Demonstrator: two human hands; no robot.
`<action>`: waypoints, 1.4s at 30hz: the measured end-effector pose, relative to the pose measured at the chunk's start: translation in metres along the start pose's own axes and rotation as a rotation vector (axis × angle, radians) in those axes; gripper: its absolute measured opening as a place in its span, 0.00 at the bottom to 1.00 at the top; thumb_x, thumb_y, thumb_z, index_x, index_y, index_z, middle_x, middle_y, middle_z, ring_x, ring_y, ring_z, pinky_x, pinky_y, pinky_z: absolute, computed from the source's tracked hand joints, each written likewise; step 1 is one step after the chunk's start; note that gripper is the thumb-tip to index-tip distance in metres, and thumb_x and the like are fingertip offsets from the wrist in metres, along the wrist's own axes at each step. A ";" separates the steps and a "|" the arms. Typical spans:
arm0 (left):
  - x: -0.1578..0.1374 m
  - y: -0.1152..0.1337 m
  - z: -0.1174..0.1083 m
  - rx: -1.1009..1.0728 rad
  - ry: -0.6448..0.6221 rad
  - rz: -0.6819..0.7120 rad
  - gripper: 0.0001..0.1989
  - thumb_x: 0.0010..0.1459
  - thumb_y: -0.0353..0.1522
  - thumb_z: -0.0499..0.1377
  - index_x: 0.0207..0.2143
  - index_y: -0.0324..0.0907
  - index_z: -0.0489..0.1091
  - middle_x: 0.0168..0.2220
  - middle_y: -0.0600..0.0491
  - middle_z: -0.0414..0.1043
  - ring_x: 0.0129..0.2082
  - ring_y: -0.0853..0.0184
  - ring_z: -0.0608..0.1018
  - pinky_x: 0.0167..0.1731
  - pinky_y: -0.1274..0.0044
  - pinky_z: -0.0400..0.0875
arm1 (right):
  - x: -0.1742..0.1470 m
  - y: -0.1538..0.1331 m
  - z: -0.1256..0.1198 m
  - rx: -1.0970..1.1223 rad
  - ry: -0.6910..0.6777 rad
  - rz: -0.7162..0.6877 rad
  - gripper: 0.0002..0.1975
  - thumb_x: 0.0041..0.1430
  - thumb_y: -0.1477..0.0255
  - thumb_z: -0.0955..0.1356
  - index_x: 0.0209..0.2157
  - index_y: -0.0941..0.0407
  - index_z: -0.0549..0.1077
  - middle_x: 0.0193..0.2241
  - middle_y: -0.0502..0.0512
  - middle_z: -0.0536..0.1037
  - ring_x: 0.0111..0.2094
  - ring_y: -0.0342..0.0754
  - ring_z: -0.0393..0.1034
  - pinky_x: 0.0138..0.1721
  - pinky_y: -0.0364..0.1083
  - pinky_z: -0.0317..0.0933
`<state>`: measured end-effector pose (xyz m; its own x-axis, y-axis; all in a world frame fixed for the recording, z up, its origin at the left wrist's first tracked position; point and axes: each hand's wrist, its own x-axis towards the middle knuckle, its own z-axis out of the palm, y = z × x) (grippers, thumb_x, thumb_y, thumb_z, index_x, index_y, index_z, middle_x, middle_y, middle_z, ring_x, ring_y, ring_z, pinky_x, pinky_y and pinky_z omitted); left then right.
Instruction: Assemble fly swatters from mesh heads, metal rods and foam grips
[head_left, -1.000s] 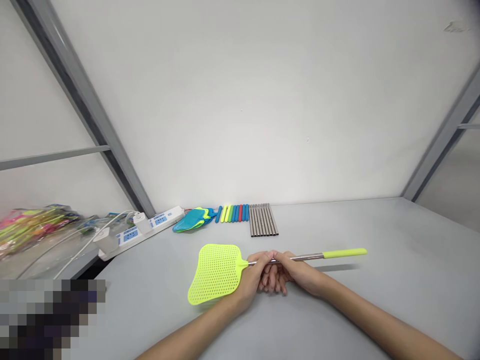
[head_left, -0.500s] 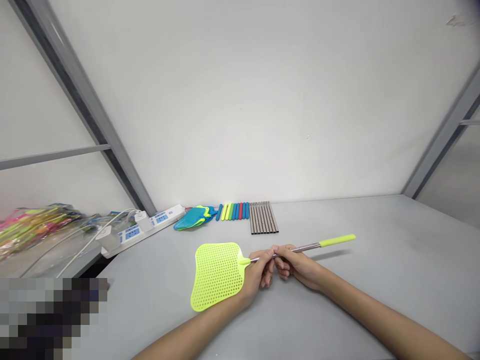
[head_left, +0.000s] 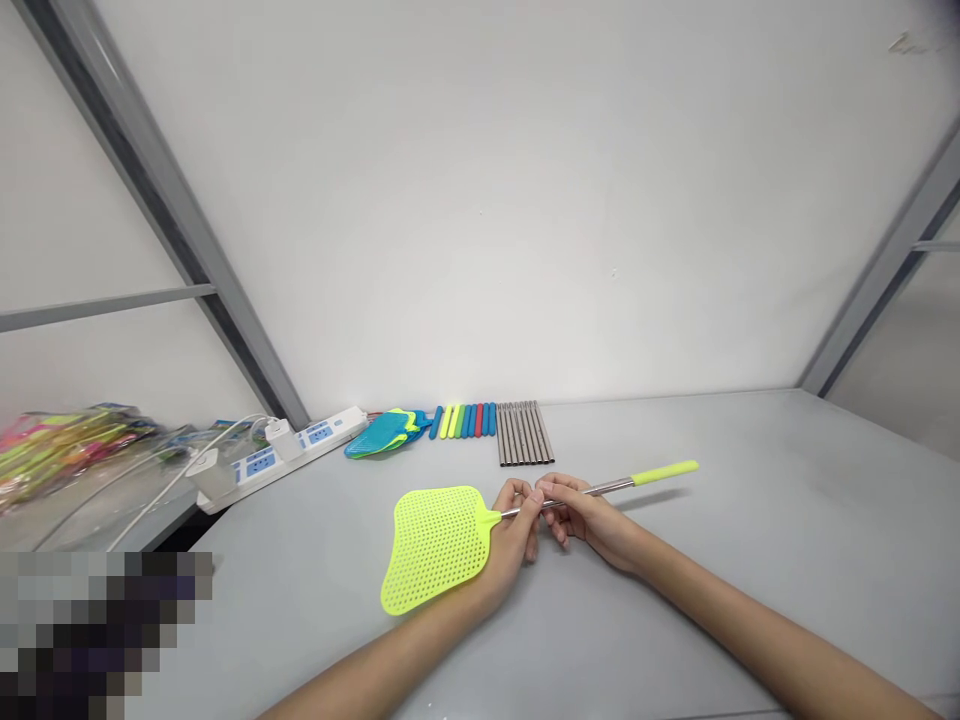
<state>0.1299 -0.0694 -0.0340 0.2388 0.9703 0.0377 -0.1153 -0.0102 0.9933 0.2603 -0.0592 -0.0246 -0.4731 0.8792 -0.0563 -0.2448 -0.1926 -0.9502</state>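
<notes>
A yellow-green fly swatter (head_left: 439,548) with a perforated head, a metal rod and a yellow-green grip is held above the grey table. My left hand (head_left: 517,520) is closed on the rod just beside the swatter head, and the head lies over my left forearm. Close by, my right hand (head_left: 577,512) pinches the same rod, its thumb near my left thumb. The grip points right and slightly up. Parts of the rod are hidden by my fingers.
Behind my hands lie several metal tubes (head_left: 525,435) side by side, a row of coloured grips (head_left: 463,421) and stacked swatter heads (head_left: 382,434). A white power strip (head_left: 322,434) with plugged chargers runs along the left edge. Bagged coloured goods (head_left: 75,445) lie farther left.
The swatter's grip end has shifted slightly left and up in view. Fingers of my left hand have moved up behind the rod. Both hands stay on it.
</notes>
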 end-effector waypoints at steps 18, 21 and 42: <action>-0.002 0.004 0.002 0.050 0.078 0.000 0.16 0.49 0.43 0.50 0.35 0.42 0.55 0.11 0.65 0.52 0.10 0.75 0.58 0.14 0.83 0.53 | 0.000 -0.001 0.001 -0.032 0.043 -0.018 0.15 0.48 0.64 0.64 0.37 0.56 0.64 0.20 0.47 0.66 0.16 0.36 0.56 0.17 0.38 0.51; -0.002 0.003 0.002 0.028 0.070 0.005 0.15 0.50 0.43 0.49 0.35 0.43 0.54 0.11 0.65 0.51 0.10 0.76 0.57 0.14 0.83 0.52 | 0.001 -0.001 0.000 -0.031 0.048 -0.020 0.14 0.48 0.64 0.65 0.37 0.56 0.65 0.19 0.46 0.64 0.16 0.36 0.56 0.17 0.38 0.51; 0.000 0.002 0.001 0.006 0.070 0.013 0.13 0.51 0.43 0.48 0.31 0.45 0.50 0.16 0.65 0.55 0.09 0.80 0.51 0.09 0.85 0.45 | 0.002 0.001 0.000 -0.093 0.078 -0.001 0.15 0.46 0.61 0.65 0.34 0.56 0.66 0.21 0.47 0.65 0.15 0.35 0.56 0.16 0.38 0.52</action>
<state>0.1303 -0.0693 -0.0323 0.1693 0.9846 0.0427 -0.1123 -0.0237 0.9934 0.2588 -0.0576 -0.0251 -0.4044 0.9114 -0.0760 -0.1639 -0.1539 -0.9744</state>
